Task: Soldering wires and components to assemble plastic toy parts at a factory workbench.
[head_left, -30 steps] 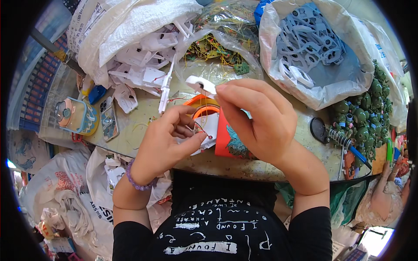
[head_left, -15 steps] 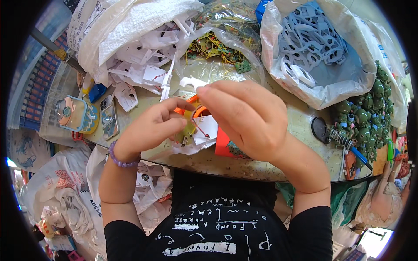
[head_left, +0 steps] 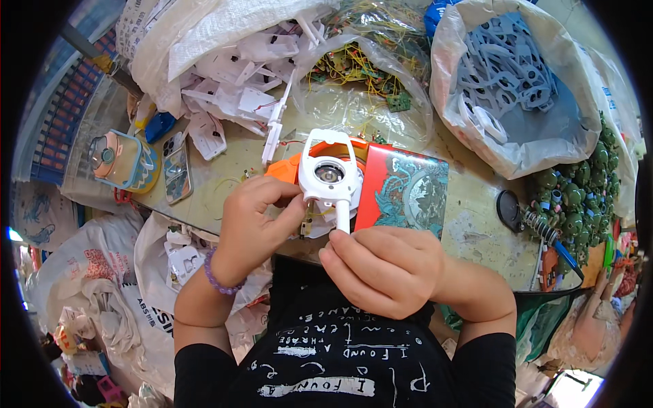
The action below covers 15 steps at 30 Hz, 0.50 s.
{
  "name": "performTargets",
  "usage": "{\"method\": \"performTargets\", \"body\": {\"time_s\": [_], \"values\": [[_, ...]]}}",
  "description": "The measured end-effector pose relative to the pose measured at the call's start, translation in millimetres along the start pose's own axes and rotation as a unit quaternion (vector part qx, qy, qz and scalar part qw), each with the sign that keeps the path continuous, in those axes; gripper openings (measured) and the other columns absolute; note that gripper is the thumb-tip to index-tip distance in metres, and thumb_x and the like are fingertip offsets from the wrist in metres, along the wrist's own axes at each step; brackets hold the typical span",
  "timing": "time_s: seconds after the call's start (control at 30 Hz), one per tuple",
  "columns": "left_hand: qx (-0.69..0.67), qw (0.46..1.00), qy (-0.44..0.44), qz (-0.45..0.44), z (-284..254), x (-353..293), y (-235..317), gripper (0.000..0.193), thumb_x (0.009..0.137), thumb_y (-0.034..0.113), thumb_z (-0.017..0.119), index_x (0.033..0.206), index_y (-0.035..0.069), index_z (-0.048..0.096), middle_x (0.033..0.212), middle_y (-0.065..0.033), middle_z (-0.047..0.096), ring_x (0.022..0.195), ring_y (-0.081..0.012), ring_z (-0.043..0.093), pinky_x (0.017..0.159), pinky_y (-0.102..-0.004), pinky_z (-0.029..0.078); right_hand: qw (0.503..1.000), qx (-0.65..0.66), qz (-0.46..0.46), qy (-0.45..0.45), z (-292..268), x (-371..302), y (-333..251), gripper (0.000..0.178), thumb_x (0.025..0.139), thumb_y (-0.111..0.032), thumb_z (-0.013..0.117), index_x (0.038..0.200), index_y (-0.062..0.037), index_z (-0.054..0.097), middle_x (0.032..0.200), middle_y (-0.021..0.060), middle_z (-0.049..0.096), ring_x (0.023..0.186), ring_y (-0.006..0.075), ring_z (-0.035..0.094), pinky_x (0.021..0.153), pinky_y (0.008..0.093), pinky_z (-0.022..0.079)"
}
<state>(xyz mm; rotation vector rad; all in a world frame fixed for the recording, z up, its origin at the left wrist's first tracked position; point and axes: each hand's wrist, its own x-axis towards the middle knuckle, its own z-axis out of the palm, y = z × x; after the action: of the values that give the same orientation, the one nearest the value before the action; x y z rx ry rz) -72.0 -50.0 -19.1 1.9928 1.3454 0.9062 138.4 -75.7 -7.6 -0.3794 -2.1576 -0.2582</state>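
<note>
"Surveying the station from its largest element: what is present?"

"A table (head_left: pixel 476 238). An open sack (head_left: pixel 507 160) of grey-blue parts stands at the far right. A red-and-teal box (head_left: pixel 411 194) lies nearer, just right of the work."

"State each grip."

"Right hand (head_left: pixel 388 270): thumb and fingertips pinch a handle end. Left hand (head_left: pixel 262 212): thumb and forefinger are drawn close at the lower left edge of the part; whether they press on it, I cannot tell."

"Locate the part."

"The white housing (head_left: pixel 333 194) is between the hands, in front of an orange item (head_left: pixel 286 168), handle toward the person. Its round lens (head_left: pixel 330 174) faces up."

"List possible faults and causes."

"Tilting or twisting: the sure pinch is at one end only. Dropping: the right fingertips could slip along the narrow handle. Lens scuffing: a fingertip could stray inward. Snagging: small fittings below the left fingertips, too indistinct to identify, could catch the edge."
</note>
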Motion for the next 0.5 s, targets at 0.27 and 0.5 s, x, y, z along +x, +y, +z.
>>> {"method": "performTargets", "body": {"time_s": [0.27, 0.5], "values": [[0.067, 0.992, 0.088, 0.066, 13, -14, -6, 0.018, 0.072, 0.015, 0.072, 0.079, 0.004, 0.060, 0.071, -0.0078, 0.059, 0.063, -0.0270, 0.057, 0.066, -0.0360, 0.044, 0.998, -0.016, 0.008, -0.059, 14, -10, -34, 0.025, 0.069, -0.012, 0.063, 0.089, 0.0020, 0.065, 0.090, 0.0093, 0.061, 0.073, 0.0161, 0.058, 0.059, 0.0235, 0.049], [-0.016, 0.999, 0.020, -0.048, 9, -21, -8, 0.024, 0.076, 0.017, 0.073, 0.088, 0.002, 0.058, 0.079, -0.0063, 0.055, 0.068, -0.0165, 0.056, 0.058, -0.0280, 0.046, 0.997, 0.002, 0.058, -0.056, 32, -16, -52, 0.025, 0.064, -0.013, 0.061, 0.084, 0.0014, 0.064, 0.089, 0.0095, 0.060, 0.074, 0.0156, 0.058, 0.057, 0.0230, 0.047]]}}
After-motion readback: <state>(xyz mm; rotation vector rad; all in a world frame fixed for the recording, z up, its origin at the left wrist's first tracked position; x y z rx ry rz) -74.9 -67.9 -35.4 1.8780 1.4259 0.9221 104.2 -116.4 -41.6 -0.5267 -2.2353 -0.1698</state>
